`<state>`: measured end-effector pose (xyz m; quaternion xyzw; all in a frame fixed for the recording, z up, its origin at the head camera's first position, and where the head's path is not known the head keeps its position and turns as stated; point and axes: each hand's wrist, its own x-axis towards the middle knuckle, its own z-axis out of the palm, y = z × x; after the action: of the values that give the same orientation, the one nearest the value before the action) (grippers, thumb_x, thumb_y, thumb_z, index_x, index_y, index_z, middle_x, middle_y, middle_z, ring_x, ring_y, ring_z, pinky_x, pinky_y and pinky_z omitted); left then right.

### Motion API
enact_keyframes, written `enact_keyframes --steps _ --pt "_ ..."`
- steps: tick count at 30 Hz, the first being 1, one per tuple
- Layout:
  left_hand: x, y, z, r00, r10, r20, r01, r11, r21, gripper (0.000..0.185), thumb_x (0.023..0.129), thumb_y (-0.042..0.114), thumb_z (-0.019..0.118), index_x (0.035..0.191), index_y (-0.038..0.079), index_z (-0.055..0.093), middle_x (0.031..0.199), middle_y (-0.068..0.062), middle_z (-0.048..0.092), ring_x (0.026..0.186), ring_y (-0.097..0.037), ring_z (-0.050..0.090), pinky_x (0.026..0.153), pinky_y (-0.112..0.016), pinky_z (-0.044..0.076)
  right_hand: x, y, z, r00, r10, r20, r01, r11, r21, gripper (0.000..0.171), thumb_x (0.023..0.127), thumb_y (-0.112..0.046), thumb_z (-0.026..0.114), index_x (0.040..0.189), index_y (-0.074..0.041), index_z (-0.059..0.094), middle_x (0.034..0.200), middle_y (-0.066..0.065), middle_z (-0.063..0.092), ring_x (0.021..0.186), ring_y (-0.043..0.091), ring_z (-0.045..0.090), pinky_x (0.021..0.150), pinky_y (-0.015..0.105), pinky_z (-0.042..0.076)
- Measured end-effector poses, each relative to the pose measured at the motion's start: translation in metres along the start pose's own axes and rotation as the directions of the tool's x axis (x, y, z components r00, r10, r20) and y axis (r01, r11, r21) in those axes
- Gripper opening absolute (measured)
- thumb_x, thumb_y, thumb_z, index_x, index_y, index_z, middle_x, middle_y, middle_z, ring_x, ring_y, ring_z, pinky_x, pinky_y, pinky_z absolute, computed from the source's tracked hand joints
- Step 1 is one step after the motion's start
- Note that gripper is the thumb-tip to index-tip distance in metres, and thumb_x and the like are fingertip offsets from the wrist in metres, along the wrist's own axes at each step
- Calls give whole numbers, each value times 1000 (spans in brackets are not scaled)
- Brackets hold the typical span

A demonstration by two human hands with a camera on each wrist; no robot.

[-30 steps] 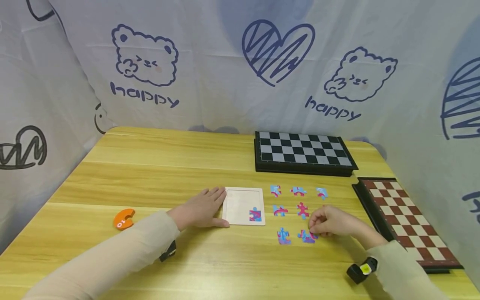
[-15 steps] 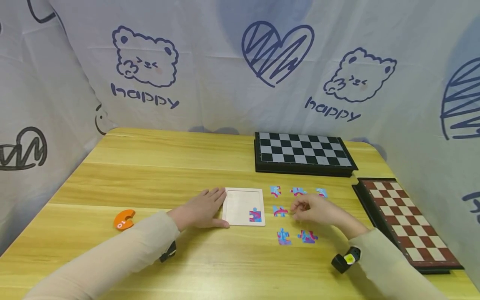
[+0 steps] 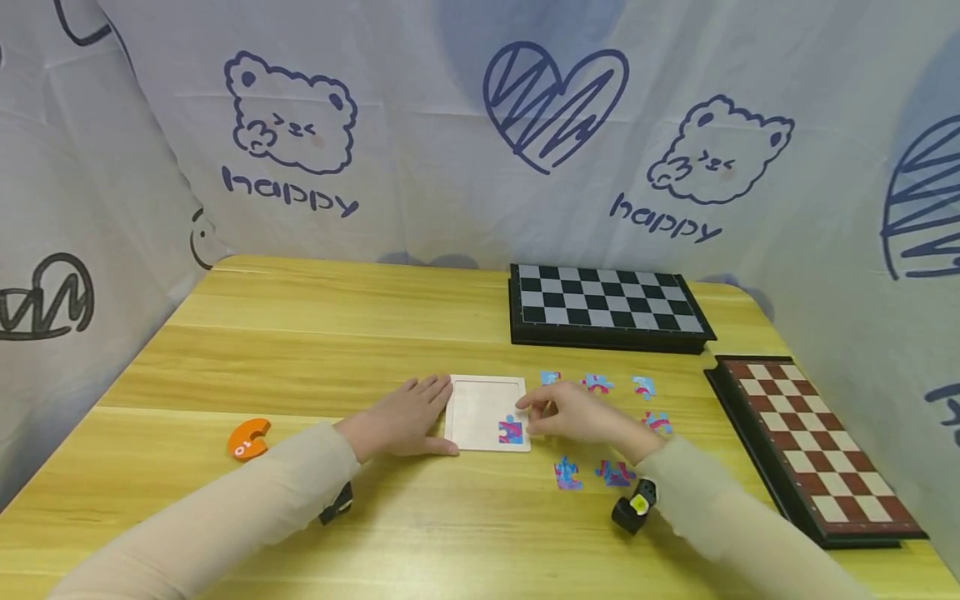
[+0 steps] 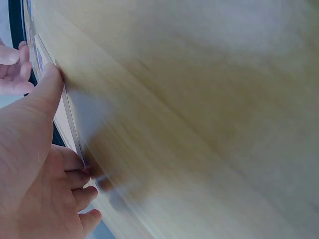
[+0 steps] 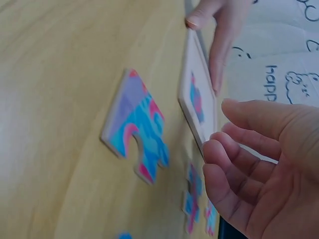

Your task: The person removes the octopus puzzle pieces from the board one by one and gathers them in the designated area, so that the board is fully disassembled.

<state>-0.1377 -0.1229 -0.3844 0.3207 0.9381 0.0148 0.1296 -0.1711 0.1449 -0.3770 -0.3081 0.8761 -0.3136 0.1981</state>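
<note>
A pale square puzzle frame (image 3: 480, 398) lies mid-table with one pink, blue and purple jigsaw piece (image 3: 511, 431) in its lower right corner. My left hand (image 3: 399, 418) rests at the frame's left side, fingers straight and touching its edge, thumb along the lower left corner. Over the frame's right edge hovers my right hand (image 3: 573, 412), its fingers loosely bent. The right wrist view shows nothing between the right hand's fingertips (image 5: 228, 107). Loose jigsaw pieces lie around it, including a corner piece (image 5: 134, 124) and a pink-blue piece (image 3: 657, 422); the hand hides some of the middle row.
A black-and-white chessboard (image 3: 611, 298) stands at the back. At the right lies a brown-and-white board (image 3: 813, 442). An orange ring-shaped piece (image 3: 248, 439) sits at the left. Printed white cloth (image 3: 420, 142) hangs behind the table.
My right hand has moved left from the right-hand pieces to the frame's right edge, uncovering a middle-row piece. My left hand and the frame stay put.
</note>
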Motion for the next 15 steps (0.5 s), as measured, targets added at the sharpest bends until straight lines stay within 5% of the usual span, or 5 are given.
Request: enact_keyframes --steps 15 --pt "1 1 -1 1000 -18 13 18 1000 19 88 88 58 46 142 -8 23 148 -22 19 135 -35 18 107 -46 17 13 -9 13 999 49 18 -47 996 -75 30 84 -12 68 112 -1 66 74 -2 52 68 14 44 59 25 39"
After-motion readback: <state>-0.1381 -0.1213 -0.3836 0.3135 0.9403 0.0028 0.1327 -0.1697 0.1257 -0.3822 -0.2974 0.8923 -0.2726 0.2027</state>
